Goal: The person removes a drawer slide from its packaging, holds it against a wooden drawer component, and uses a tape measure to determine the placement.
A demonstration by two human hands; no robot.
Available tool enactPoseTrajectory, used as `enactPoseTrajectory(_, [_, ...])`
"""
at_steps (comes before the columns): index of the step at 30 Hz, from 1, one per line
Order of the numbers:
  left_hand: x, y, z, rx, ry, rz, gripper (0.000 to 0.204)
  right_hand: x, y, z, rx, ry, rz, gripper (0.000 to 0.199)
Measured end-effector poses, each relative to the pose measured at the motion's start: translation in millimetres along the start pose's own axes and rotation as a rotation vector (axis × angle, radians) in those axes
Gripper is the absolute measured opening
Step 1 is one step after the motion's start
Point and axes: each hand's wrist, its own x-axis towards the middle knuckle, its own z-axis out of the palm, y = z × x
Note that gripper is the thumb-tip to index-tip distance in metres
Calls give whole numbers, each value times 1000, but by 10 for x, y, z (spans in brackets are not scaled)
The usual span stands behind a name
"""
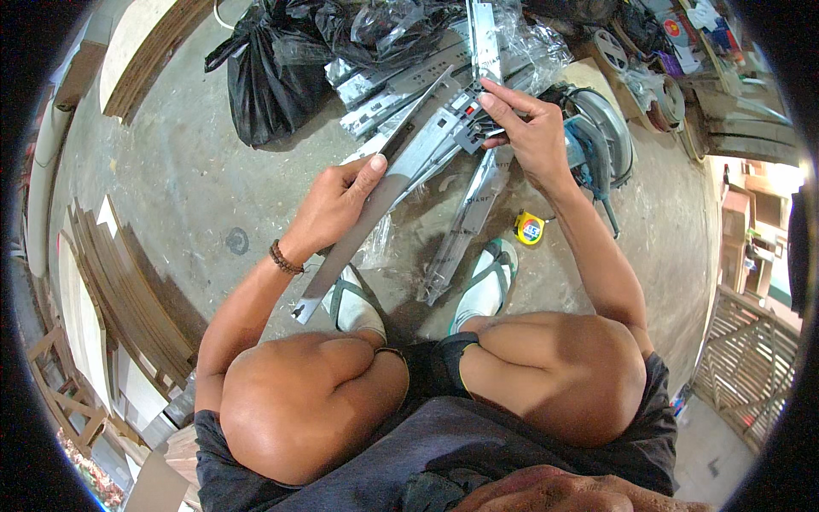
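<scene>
A dark shirt (461, 431) fills the frame's bottom, while at centre the left hand (344, 192) clasps a metal rail (392, 183) whose upper end the right hand (536, 136) pinches, so a slackened hold could drop it onto the sandalled feet (354, 314).

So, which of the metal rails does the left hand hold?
The left hand holds the long rail whose notched end shows beside the left foot; the piled rails lie farther off, by the black bags.

metal rail (485, 43) cropped above, saw (604, 136) partly hidden
</scene>
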Motion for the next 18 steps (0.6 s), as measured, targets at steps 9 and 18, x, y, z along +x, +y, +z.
enactPoseTrajectory(9, [36,-172,46,-44,21,4,72,1,-20,-43,-16,-69,24,31])
enactPoseTrajectory(18, [36,-60,30,7,40,-6,78,8,-34,10,30,-39,41,30])
